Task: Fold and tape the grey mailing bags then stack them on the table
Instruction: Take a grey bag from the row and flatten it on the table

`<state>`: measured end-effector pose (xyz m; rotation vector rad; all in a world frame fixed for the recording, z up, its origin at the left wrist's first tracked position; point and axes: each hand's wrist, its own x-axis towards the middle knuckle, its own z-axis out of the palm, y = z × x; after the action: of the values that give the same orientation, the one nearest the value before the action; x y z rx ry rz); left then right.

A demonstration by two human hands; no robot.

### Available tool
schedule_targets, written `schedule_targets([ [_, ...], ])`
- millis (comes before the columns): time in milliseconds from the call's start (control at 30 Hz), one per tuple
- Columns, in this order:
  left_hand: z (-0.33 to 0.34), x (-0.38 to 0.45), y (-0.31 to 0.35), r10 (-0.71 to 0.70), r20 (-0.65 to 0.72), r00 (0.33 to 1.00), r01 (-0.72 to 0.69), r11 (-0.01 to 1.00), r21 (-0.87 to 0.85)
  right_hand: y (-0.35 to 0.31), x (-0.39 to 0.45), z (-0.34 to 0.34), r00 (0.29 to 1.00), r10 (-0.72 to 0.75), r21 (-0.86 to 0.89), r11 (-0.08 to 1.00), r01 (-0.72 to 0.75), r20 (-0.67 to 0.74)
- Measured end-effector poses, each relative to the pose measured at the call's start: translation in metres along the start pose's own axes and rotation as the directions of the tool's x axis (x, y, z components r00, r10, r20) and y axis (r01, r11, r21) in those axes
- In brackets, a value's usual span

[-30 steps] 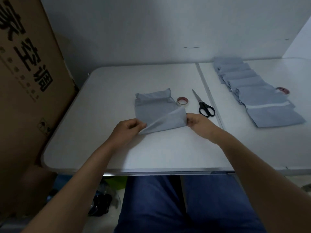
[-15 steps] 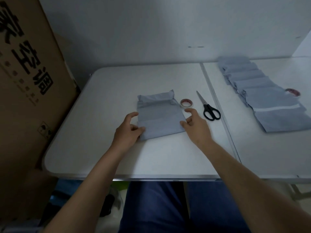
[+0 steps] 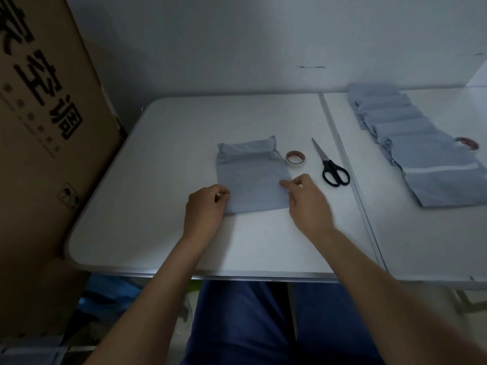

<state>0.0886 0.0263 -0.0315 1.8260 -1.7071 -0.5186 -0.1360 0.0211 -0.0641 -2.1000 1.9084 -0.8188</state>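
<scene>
A folded grey mailing bag (image 3: 251, 180) lies flat on the white table (image 3: 163, 180) in front of me. My left hand (image 3: 205, 209) rests at its near left corner, fingers curled onto the edge. My right hand (image 3: 308, 204) sits at its right edge, the forefinger and thumb pressing down on the bag. A roll of tape (image 3: 295, 158) stands just right of the bag's top. Black-handled scissors (image 3: 330, 164) lie beyond the roll. A row of overlapping grey bags (image 3: 421, 143) stretches along the right table.
A second tape roll (image 3: 467, 143) lies by the row of bags at the far right. A tall cardboard box (image 3: 39, 127) stands against the table's left side. A seam (image 3: 342, 159) divides the two tabletops. My blue-trousered legs are under the near edge.
The bag's lifted near flap has been laid down flat over the bag. Both hands let go of the flap and now rest at the bag's near left corner and right edge.
</scene>
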Motion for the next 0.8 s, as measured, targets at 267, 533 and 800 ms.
schedule_targets([
  [267,0.006,0.0,0.0,0.088,0.06,0.994,-0.097,0.981,0.168,-0.005,-0.002,0.001,1.0,-0.001,-0.183,0.983,-0.003,-0.024],
  [533,0.01,-0.009,-0.004,0.117,0.064,0.991,-0.132,0.932,0.338,0.007,-0.003,-0.002,0.998,0.014,-0.206,0.978,-0.028,-0.066],
  [800,0.01,-0.012,-0.006,0.173,0.019,0.985,-0.167,0.912,0.375,-0.03,0.002,-0.009,0.987,-0.141,0.064,0.987,0.146,-0.073],
])
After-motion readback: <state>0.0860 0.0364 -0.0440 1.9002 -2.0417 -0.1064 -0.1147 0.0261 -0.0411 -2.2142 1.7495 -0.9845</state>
